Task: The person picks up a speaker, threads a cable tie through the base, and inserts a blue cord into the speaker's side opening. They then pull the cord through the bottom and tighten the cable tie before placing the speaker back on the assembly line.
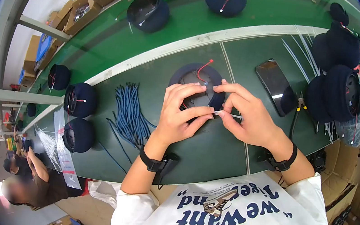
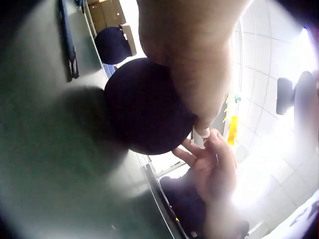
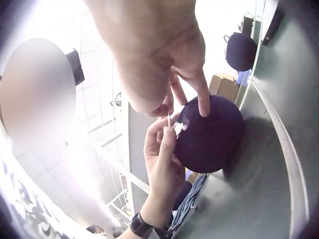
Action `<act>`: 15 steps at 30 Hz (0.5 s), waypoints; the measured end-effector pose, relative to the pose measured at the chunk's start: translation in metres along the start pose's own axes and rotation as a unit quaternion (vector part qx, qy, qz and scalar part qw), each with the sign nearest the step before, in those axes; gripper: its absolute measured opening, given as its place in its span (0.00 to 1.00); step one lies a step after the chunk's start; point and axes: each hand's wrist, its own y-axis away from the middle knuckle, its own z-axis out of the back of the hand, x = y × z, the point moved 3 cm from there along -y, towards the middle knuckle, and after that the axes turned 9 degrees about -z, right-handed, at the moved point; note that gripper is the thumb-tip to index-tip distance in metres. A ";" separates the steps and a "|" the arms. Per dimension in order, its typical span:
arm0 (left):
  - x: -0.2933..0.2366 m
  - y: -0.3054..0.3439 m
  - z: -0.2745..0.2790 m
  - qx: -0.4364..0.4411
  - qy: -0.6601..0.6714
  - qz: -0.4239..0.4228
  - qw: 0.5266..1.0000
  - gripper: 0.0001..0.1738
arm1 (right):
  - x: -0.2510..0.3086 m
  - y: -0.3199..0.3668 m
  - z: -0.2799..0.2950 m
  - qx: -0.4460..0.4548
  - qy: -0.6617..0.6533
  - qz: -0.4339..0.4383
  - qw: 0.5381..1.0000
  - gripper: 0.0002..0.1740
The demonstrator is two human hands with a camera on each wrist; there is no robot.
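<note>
A navy, round, bowl-like shell rests on the dark green table between both hands, open side up. Inside it are thin wires, and a red wire with a small red plug sticks out past the far rim. At the near rim, my left hand pinches a thin white cable tie between thumb and index finger. My right hand pinches the same tie from the right, its other fingers reaching over the shell. Seen from the right wrist, the shell's smooth outside faces the camera.
Blue cables lie bundled left of the shell. To the right are a black phone, yellow-and-black cutters and stacked navy shells. White cable ties lie beyond the phone. More shells sit on the bright green surface behind.
</note>
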 end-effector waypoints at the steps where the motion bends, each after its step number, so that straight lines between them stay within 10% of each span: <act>1: 0.000 0.000 -0.001 -0.003 -0.010 0.006 1.000 0.19 | -0.001 0.000 0.000 -0.002 -0.009 0.010 1.000 0.10; 9: 0.000 -0.002 0.013 -0.019 0.025 0.066 0.997 0.19 | -0.023 0.000 0.012 0.019 -0.126 -0.001 0.992 0.10; 11: 0.004 -0.004 0.043 -0.017 -0.025 0.125 0.992 0.21 | -0.040 0.000 0.023 0.023 -0.331 -0.091 0.939 0.09; 15: 0.025 0.013 0.056 0.076 0.032 0.144 0.986 0.16 | -0.025 -0.015 0.010 -0.009 -0.131 -0.055 0.990 0.15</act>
